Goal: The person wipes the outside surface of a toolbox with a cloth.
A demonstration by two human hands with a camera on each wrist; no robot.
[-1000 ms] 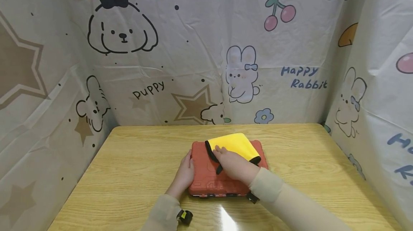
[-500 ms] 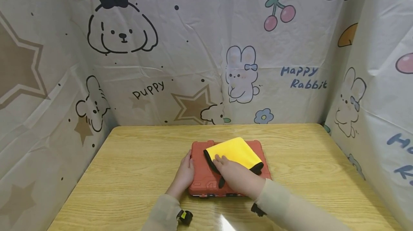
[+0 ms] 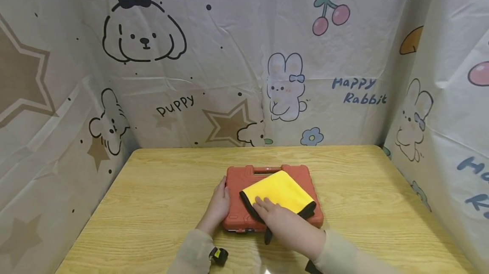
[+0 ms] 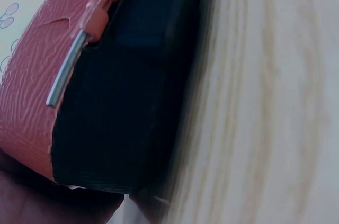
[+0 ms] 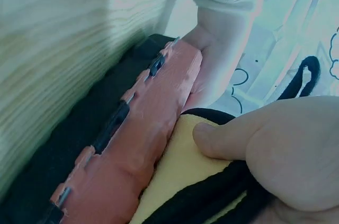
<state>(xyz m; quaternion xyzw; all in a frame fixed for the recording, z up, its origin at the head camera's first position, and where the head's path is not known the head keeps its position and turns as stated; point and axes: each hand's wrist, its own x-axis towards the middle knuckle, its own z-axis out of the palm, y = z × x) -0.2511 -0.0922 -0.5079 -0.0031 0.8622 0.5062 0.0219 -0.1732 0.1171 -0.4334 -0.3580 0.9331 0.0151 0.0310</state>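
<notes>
A reddish plastic case [image 3: 233, 210] lies closed on the wooden table, its carrying handle at the far side. Spread over its lid is a yellow cloth [image 3: 279, 189] with black trim, one corner by the near edge. My right hand [image 3: 288, 227] presses palm down on this cloth, fingers extended; in the right wrist view the thumb [image 5: 220, 139] rests on the yellow fabric. A black loop [image 3: 268, 236] of the cloth hangs below the hand. Against the case's left side rests my left hand [image 3: 217, 206], its fingers along the wall. The left wrist view shows the case's dark lower half.
The wooden table [image 3: 164, 197] meets a printed curtain [image 3: 214, 53] at the back, with more curtain on both sides. A black strap device [image 3: 219, 256] sits on my left wrist. Metal hinge pins and black latches [image 5: 114, 121] run along the case's near edge.
My right hand has slid the yellow cloth toward me over the lid, baring the case's handle at the far side. The left hand stays in place.
</notes>
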